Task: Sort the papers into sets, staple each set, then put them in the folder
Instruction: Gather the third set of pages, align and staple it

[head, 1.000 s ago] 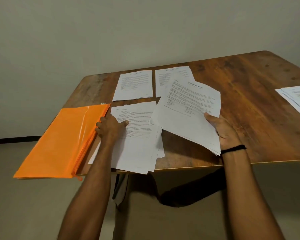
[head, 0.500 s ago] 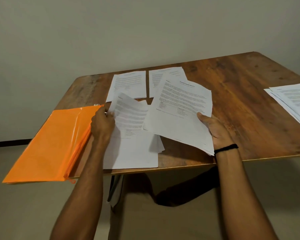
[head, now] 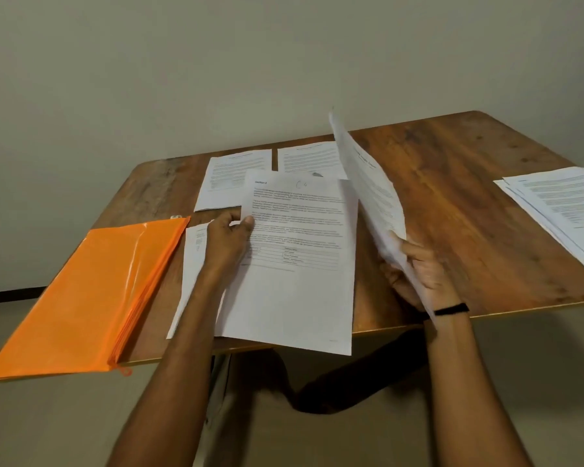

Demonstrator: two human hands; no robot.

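Note:
My left hand (head: 228,241) pinches a printed sheet (head: 297,264) by its left edge and holds it lifted over the table's front edge. Beneath it a small pile of papers (head: 193,264) lies on the table. My right hand (head: 418,274) grips a bundle of papers (head: 368,183) tilted up almost on edge, to the right of the sheet. Two separate sheets lie flat farther back, one on the left (head: 230,178) and one on the right (head: 309,158). An orange folder (head: 91,294) lies at the left, overhanging the table's front corner.
The wooden table (head: 452,197) stands against a plain wall. Another stack of papers (head: 567,210) lies at the right edge. Bare wood shows between that stack and my right hand. A dark shape hangs under the table near its leg.
My left hand picked one sheet off the pile and raised it toward the centre. My right hand tipped its bundle from nearly flat to almost upright.

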